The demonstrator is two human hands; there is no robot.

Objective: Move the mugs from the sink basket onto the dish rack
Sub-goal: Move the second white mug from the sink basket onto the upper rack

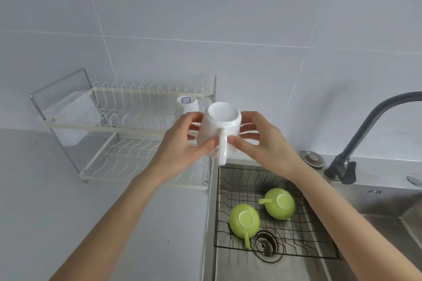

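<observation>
I hold a white mug [217,128] upside down in the air, its handle towards me, between the dish rack and the sink. My left hand [180,141] grips its left side and my right hand [262,139] its right side. Two green mugs lie upside down in the black wire sink basket [319,235]: one [243,220] near the drain, the other [279,203] behind it. The cream two-tier dish rack [127,130] stands on the counter to the left. Another white mug [187,104] sits upside down on its upper tier.
A dark grey tap [370,125] arches over the sink at the right. The drain [267,245] lies under the basket's front edge. A white cutlery holder [73,118] hangs at the rack's left end. Grey counter spreads to the left, tiled wall behind.
</observation>
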